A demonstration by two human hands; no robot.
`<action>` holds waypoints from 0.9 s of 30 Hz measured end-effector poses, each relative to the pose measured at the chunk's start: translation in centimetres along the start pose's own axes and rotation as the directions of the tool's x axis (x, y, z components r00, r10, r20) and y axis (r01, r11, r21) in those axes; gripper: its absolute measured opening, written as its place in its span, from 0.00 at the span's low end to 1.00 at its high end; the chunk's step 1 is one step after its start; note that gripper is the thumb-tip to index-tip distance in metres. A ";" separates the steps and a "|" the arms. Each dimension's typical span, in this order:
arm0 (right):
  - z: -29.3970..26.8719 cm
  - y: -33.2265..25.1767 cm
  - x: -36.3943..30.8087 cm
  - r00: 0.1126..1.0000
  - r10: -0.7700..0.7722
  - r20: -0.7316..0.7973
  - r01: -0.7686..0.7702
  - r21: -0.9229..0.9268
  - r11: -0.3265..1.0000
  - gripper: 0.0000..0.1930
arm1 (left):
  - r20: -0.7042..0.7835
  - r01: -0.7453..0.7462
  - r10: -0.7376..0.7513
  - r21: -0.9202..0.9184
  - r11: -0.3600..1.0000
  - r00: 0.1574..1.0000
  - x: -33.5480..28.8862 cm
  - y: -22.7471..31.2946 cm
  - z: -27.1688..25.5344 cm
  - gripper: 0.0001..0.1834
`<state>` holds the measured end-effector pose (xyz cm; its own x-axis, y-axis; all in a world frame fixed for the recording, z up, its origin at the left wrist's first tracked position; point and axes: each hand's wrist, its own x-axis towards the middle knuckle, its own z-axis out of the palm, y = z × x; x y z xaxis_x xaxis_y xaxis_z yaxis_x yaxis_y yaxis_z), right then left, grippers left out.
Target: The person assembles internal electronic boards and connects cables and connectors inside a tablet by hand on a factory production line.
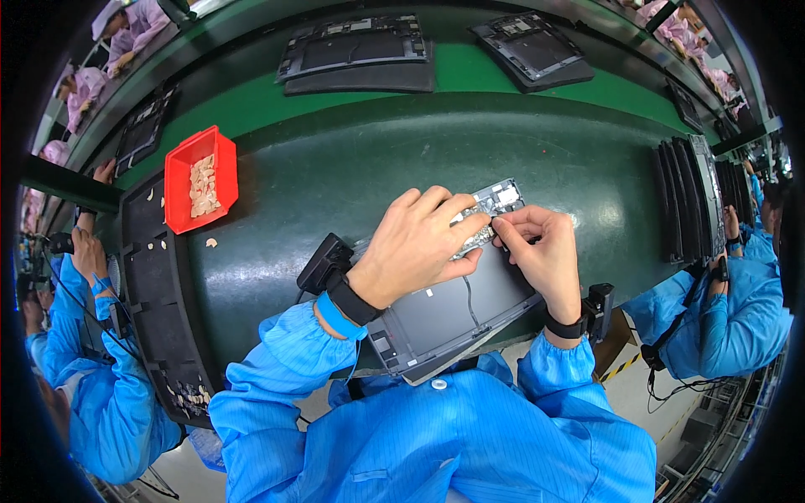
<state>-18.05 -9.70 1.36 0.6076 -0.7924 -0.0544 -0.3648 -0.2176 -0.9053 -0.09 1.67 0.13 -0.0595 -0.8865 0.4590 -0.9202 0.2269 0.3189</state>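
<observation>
An opened, dark grey tablet-like housing lies in front of me at the table's near edge, tilted in view. A strip of circuit board runs along its far side, and a thin black cable crosses the flat grey part. My left hand spreads over the board with its fingers stretched out, the fingertips touching or just above it. At the board's right part, my right hand pinches thumb and forefinger together. Whatever sits between those fingertips is too small to make out.
A red bin of small pale pieces stands at left on a black tray. Similar housings lie on the green belt beyond. Upright dark panels stand at right. Co-workers in blue sit on both sides.
</observation>
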 end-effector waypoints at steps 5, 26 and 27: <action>0.0 0.0 -0.3 0.996 0.058 -0.064 -0.052 0.096 0.994 0.08 | 0.009 -0.025 0.025 0.008 1.000 1.000 0.1 0.0 -0.1 0.18; 0.5 0.0 -0.5 0.997 0.018 -0.075 -0.018 0.002 1.000 0.08 | 0.011 -0.036 0.036 0.041 0.999 0.999 0.0 0.1 -0.2 0.15; 0.5 0.0 -0.4 0.997 0.024 -0.077 -0.024 0.000 1.000 0.07 | 0.012 -0.034 0.034 0.041 0.999 0.999 0.0 0.0 -0.1 0.15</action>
<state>-17.93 -9.10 1.21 0.5426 -0.8389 -0.0433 -0.3794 -0.1987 -0.9037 -0.06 1.76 0.22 -0.0953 -0.8832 0.4592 -0.9326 0.2405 0.2690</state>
